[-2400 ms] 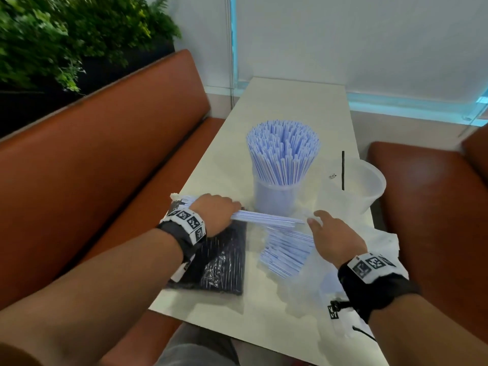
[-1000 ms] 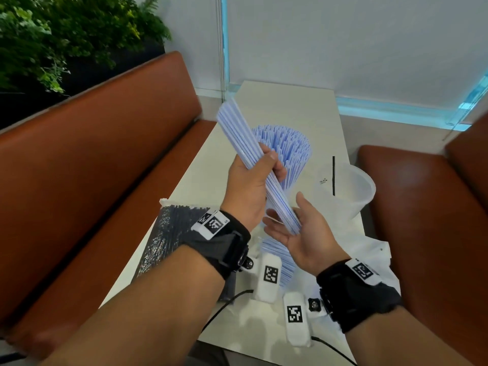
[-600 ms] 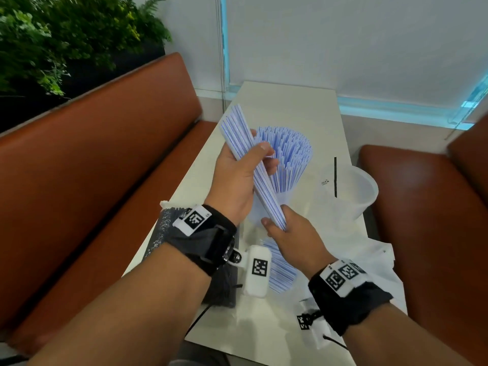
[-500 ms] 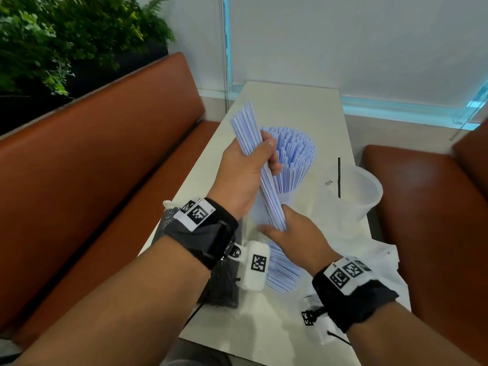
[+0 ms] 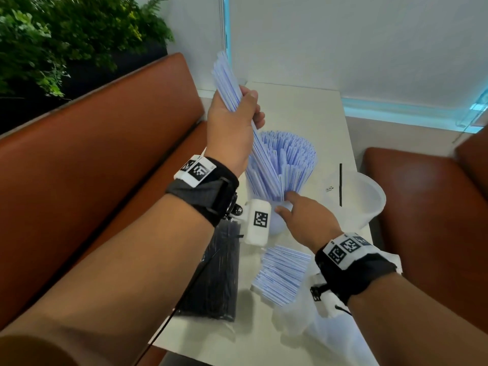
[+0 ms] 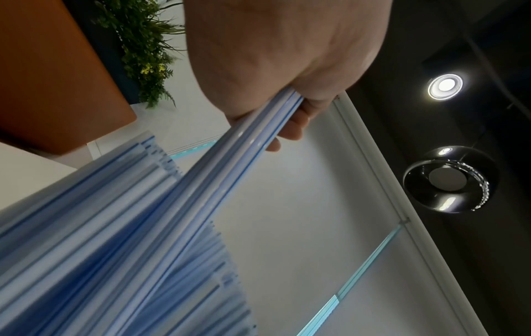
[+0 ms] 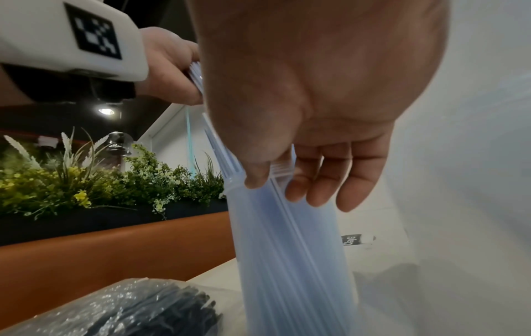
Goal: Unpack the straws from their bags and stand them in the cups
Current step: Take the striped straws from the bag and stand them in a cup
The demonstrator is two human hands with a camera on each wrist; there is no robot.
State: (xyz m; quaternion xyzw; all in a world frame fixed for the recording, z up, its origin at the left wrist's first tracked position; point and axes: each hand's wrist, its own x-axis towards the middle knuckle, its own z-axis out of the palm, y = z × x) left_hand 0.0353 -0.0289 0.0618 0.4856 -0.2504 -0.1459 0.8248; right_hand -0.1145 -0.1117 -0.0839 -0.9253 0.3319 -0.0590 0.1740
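Orange bench [image 5: 111, 143], planter greenery [image 5: 66, 35], white blind [image 5: 369, 48].

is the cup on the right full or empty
Nearly empty: the clear cup on the right holds one black straw standing against its rim, while the cup beside it is packed with blue-striped straws.

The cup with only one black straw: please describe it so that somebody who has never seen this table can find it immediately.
Start at the long white table between the two orange benches. Near its right edge, right of the cup packed with blue-striped straws, stands a wide translucent cup. Unlike its crowded neighbour, it holds just a single thin black straw, standing upright.
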